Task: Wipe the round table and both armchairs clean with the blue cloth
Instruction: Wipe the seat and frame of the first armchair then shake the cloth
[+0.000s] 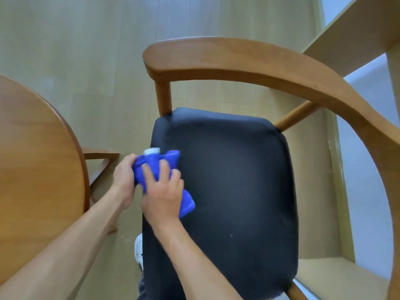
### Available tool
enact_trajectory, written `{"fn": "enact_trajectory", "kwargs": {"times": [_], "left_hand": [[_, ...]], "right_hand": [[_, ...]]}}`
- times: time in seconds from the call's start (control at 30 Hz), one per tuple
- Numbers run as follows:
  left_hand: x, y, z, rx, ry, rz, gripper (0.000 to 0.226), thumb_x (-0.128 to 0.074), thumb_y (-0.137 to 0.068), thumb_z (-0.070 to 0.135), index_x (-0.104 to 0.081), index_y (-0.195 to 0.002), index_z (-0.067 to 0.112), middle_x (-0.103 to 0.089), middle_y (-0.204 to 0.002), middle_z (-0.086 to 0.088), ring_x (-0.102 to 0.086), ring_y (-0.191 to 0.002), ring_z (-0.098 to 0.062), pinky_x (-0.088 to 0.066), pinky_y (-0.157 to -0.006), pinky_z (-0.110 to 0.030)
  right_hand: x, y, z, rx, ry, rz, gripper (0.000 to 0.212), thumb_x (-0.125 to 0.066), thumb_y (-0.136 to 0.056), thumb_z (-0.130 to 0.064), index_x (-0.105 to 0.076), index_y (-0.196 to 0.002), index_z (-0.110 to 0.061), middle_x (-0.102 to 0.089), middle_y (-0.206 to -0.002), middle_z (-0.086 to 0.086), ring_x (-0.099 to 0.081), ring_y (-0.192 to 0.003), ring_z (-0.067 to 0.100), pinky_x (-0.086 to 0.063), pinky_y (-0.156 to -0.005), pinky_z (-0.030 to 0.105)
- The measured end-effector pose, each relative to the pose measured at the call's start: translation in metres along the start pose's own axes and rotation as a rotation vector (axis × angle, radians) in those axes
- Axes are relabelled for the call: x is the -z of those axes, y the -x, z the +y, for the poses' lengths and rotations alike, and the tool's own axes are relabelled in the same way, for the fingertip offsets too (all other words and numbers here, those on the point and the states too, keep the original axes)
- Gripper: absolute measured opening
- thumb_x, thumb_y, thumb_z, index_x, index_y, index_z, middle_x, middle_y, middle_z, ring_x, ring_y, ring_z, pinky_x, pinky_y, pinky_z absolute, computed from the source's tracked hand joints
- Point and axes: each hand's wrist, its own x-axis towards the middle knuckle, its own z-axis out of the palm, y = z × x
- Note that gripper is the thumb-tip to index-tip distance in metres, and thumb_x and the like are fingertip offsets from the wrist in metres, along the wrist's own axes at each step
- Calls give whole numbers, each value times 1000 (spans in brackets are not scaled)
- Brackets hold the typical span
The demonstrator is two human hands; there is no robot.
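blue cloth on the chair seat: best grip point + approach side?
Probably the free lobe of the blue cloth at its far end, taken from above and the right. It sticks out clear over the dark seat, while the left hand and right hand cover the bunched middle.

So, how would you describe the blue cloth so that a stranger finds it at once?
Find the armchair with the curved wooden armrest and the dark seat cushion. At the cushion's left edge, nearest the round table, both hands meet over the blue cloth. It is the only bright blue thing, bunched and soft among wood and dark fabric.
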Motion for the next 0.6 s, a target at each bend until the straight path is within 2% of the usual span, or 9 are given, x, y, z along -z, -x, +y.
{"fn": "enact_trajectory", "kwargs": {"times": [0.1,0.13,0.2,0.27,0.33,0.4,0.47,0.53,0.6], "left_hand": [[8,4,-16,60,-227,51,24,-44,-92,32,-60,-80,18,-61,-91,-7,-55,-83,-21,-44,-78,-35],[8,6,-23,49,-296,34,22,-46,-92,31,-63,-86,20,-63,-98,-6,-57,-87,-21,-46,-81,-35],[7,10,-32,-1,-431,-15,26,-47,-95,28,-62,-116,24,-62,-122,-3,-58,-109,-20,-46,-96,-40],[2,12,-32,-81,-601,-37,44,-49,-95,26,-45,-139,28,-48,-142,4,-47,-128,-18,-36,-109,-43],[-5,16,-32,-160,-752,-41,55,-52,-93,22,-36,-145,29,-38,-148,6,-39,-135,-17,-32,-112,-39],[-9,19,-29,-182,-837,-15,58,-52,-92,20,-34,-147,28,-37,-150,4,-38,-135,-20,-31,-110,-37],[-10,22,-26,-173,-886,-11,56,-48,-94,20,-34,-147,28,-37,-151,5,-38,-136,-21,-30,-109,-35],[-10,23,-21,-151,-902,-34,53,-44,-96,23,-33,-148,29,-36,-152,8,-35,-138,-19,-28,-110,-33],[-11,23,-17,-135,-894,-45,51,-41,-98,26,-33,-148,28,-34,-153,8,-32,-139,-19,-25,-111,-31]], "right_hand": [[5,9,21,290,7,-109,38,-54,-71,-6,-67,-101,-25,-63,-111,9,-44,-67,27,-35,-56,33],[12,7,40,372,15,-132,38,-54,-71,-6,-67,-102,-24,-62,-112,9,-45,-68,27,-36,-56,34],[33,2,94,445,45,-143,37,-60,-70,-7,-71,-102,-23,-64,-114,11,-50,-70,30,-42,-57,35],[61,1,162,315,64,-90,40,-67,-67,-3,-74,-102,-21,-66,-114,14,-56,-72,36,-48,-60,39],[91,12,227,57,109,-36,44,-69,-66,4,-73,-106,-14,-62,-119,19,-57,-79,43,-51,-70,44],[108,28,263,-214,128,-19,43,-65,-73,6,-68,-114,-8,-55,-126,23,-54,-90,49,-48,-80,48],[105,36,262,-477,96,51,40,-60,-82,1,-63,-121,-8,-50,-130,23,-51,-98,49,-44,-86,50],[89,35,228,-717,64,174,39,-58,-84,-2,-61,-123,-7,-48,-131,27,-50,-100,49,-40,-85,49],[65,40,168,-695,23,215,40,-64,-80,-5,-65,-120,-9,-51,-129,28,-53,-90,48,-42,-76,47]]}}
